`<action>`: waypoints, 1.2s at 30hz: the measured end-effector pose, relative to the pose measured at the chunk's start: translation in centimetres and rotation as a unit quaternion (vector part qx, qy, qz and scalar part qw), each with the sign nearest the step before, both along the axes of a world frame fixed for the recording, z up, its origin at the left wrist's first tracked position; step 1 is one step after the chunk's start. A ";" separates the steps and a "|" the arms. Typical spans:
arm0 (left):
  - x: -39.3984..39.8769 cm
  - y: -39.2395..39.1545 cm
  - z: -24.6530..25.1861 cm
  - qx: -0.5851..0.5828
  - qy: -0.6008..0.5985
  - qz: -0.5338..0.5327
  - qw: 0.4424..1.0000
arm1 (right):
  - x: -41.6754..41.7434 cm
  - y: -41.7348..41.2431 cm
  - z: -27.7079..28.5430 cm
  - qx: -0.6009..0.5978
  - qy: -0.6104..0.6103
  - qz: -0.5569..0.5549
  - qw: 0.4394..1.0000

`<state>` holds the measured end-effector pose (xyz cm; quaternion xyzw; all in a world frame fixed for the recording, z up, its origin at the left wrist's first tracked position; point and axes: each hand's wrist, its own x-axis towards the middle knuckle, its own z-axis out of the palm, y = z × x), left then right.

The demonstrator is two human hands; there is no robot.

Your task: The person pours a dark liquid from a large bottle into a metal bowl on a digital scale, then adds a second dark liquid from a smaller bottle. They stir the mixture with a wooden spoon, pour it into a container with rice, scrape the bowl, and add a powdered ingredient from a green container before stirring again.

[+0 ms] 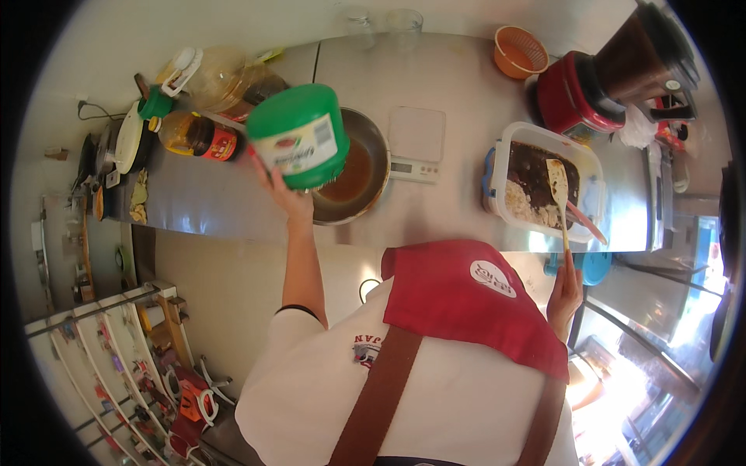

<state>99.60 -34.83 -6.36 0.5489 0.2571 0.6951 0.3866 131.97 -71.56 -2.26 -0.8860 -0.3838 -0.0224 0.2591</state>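
My left hand (pixel 288 195) grips a green plastic tub (pixel 300 138) with a white label bearing writing. The tub is tilted, and it overlaps the left part of a frying pan (pixel 382 175) with brown residue across its bottom. I cannot tell whether the tub touches the pan. In my right hand (pixel 565 291) is the handle of a pale spatula (pixel 558 177), its blade smeared with brown. That blade is over a clear plastic box (pixel 591 154) holding dark paste (pixel 527 157) and a pale, crumbly food (pixel 524 201). A pink handle (pixel 586 224) sticks out beside the spatula.
A kitchen scale (pixel 417 140) lies right of the pan. Bottles (pixel 201 137) and a large jug (pixel 218 76) stand at the left. An orange basket (pixel 520 52) and a red blender (pixel 577 96) are at the back right. The steel counter's front edge (pixel 361 236) runs before me.
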 end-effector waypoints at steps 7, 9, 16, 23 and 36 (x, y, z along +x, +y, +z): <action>0.5 -0.9 -0.2 -0.100 -0.151 -0.022 0.983 | 0.0 -0.3 0.0 0.001 0.011 -0.008 1.000; -1.2 0.4 -1.1 0.120 0.271 0.153 0.943 | 0.1 -0.4 -0.1 0.008 0.011 -0.008 1.000; 1.6 -1.4 4.6 -0.045 0.356 0.217 0.908 | 0.1 -0.3 -0.1 -0.004 0.010 -0.006 1.000; 0.0 1.3 6.1 -0.404 0.095 -0.004 0.910 | -0.3 -0.5 -0.6 0.007 0.034 -0.016 0.999; 1.1 0.0 7.8 -0.029 0.220 0.198 0.955 | -0.2 -0.5 -1.0 0.033 0.039 -0.014 0.999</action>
